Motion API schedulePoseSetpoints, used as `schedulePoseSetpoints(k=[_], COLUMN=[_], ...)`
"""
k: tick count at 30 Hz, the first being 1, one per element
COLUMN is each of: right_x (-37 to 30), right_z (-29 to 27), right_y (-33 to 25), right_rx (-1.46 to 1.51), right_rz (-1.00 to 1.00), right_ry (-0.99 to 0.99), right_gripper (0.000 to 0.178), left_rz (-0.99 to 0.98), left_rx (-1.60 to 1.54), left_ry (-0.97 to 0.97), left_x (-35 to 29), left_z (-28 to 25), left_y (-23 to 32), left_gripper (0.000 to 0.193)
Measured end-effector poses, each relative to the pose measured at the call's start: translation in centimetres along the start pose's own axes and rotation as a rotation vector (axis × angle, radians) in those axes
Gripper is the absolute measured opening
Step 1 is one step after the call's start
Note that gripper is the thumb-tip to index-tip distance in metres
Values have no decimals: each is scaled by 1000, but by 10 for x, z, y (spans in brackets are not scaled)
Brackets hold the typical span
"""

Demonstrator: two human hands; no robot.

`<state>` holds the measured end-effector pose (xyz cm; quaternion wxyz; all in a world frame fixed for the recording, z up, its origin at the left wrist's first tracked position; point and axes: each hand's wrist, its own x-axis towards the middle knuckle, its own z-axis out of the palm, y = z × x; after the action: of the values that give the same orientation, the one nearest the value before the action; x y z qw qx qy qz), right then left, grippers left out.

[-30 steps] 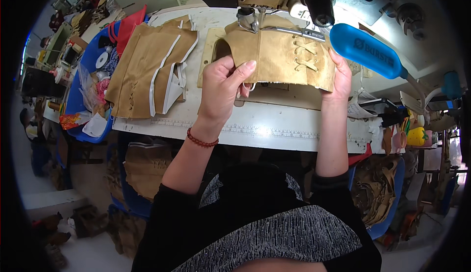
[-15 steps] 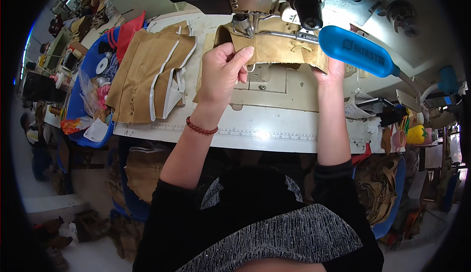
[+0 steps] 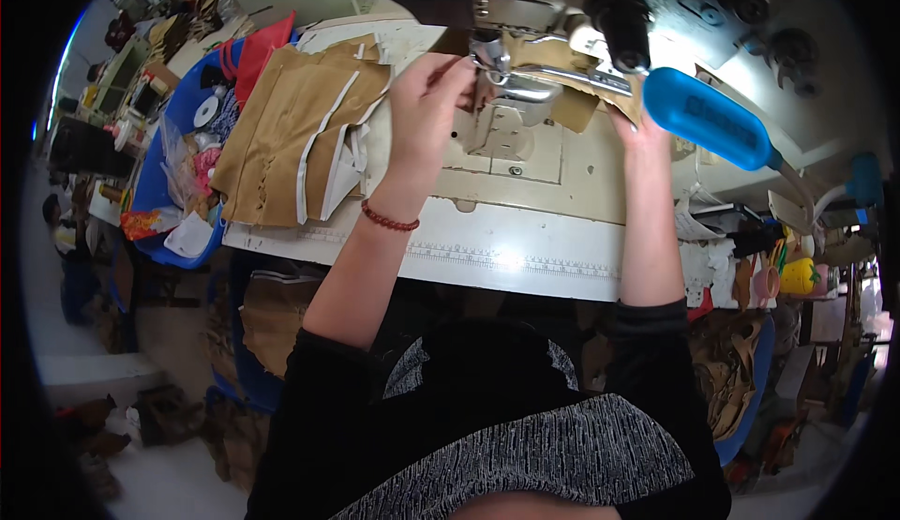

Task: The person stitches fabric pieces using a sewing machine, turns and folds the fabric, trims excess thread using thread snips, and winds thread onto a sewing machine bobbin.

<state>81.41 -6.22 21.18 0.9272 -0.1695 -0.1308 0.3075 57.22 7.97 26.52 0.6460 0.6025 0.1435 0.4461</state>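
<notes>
We are seeing leather (image 3: 574,111) running crosswise left of the lamp (image 3: 705,119), right hand (image 3: 645,137) holding its end, left hand (image 3: 427,105) unclear in grip.

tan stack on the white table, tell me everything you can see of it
The tan stack looks like several flat pieces of suede-like leather or cloth, loosely piled with uneven edges. White strips run along some edges toward its right side, and a puckered row, perhaps lacing, shows at its lower left. It lies on the table, between the blue bin and the left hand. Whether either touches it is unclear.
</notes>
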Motion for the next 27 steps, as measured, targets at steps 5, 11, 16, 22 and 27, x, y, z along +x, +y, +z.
schedulePoseSetpoints(k=[5,11,16,22,27], right_x=[-5,-32,13,30,15], right_z=[-27,19,41,86,36], right_y=[-31,-26,-38,-1,36], right_rx=[-28,-466,-500,-968,-1760], right_rz=[67,288,-49,-250,132], right_ry=[13,-382,-213,-112,46], right_gripper=[32,34,36,39,42], left_rz=[-286,-551,-235,280,-226], left_rx=[-73,-354,-305,129,724], left_ry=[-344,-277,-206,-53,-59], left_x=[26,44,101,169,126], left_z=[1,9,21,3,-33], left_y=[-10,13,4,-52,-154], left_gripper=[29,33,28,27,26])
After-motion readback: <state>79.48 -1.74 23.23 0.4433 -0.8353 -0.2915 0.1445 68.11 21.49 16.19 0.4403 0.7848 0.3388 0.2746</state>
